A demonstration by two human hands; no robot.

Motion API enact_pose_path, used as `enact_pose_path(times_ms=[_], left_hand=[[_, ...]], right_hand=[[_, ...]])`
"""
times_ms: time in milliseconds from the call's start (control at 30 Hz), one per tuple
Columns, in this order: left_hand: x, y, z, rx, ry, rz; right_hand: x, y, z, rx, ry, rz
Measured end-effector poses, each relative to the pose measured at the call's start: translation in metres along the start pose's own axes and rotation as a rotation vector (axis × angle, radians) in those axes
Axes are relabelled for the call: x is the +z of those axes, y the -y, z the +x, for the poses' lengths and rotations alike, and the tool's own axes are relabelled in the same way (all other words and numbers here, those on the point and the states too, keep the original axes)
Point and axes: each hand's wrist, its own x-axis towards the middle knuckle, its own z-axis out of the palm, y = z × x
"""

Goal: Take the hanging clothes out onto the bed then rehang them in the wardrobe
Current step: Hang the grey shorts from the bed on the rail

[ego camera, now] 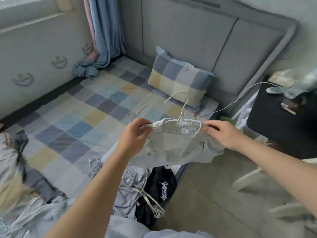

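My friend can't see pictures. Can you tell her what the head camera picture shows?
Two bare hands, left hand and right hand, stretch the elastic waistband of pale grey shorts over a white wire hanger above a checked bed. More clothes lie piled at the bed's near edge.

Both bare forearms reach forward, raised. The left hand and right hand are each closed in a pinching grip, knuckles up.
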Motion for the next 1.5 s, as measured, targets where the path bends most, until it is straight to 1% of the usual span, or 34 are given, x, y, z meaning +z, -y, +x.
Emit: enact_pose_path(times_ms=[100, 200, 400, 567, 733, 900, 1067, 1200, 1300, 1500], left_hand=[[0.041, -0.067, 0.016, 0.129, 0.103, -0.030], [0.093, -0.142, 0.018, 0.239, 0.192, -0.086], [0.211, -0.297, -0.007, 0.519, 0.297, -0.086], [0.313, -0.414, -0.048, 0.699, 0.366, -0.109], [0.396, -0.518, -0.088, 0.884, 0.477, -0.202], [0.461, -0.616, -0.118, 1.053, 0.593, -0.258], [0.518, -0.723, -0.141, 1.166, 0.636, -0.311], [0.557, -0.804, -0.159, 1.249, 0.709, -0.358], [0.582, -0.861, -0.176, 1.349, 0.775, -0.400], [0.622, -0.965, -0.217, 1.529, 0.940, -0.477]], right_hand=[[-0.058, -0.027, -0.051, 0.068, -0.178, 0.047], [-0.115, -0.053, -0.115, 0.093, -0.369, 0.082], [-0.215, -0.114, -0.254, 0.146, -0.735, 0.089], [-0.294, -0.159, -0.370, 0.195, -0.911, 0.018], [-0.369, -0.178, -0.477, 0.244, -1.051, -0.064], [-0.433, -0.178, -0.564, 0.320, -1.138, -0.148], [-0.501, -0.167, -0.630, 0.450, -1.229, -0.317], [-0.549, -0.145, -0.676, 0.527, -1.318, -0.406], [-0.580, -0.126, -0.706, 0.596, -1.373, -0.491], [-0.631, -0.079, -0.766, 0.797, -1.585, -0.628]])
